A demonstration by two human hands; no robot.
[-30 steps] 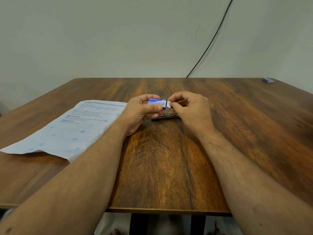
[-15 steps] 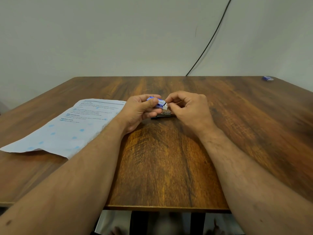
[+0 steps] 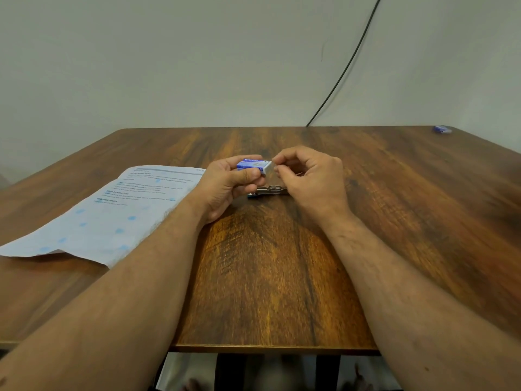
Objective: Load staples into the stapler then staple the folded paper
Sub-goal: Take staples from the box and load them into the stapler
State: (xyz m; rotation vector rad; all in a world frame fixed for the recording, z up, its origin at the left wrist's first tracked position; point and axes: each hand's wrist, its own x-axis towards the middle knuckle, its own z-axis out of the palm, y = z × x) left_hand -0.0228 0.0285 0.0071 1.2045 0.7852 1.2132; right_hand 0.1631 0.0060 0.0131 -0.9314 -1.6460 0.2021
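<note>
Left hand [image 3: 225, 183] grips staple box [image 3: 252, 165]

No word can be read for certain. The white printed paper sheet [image 3: 112, 213] carries blurred text lines and headings. The small blue staple box [image 3: 251, 164], right of that sheet, bears illegible white lettering.
</note>
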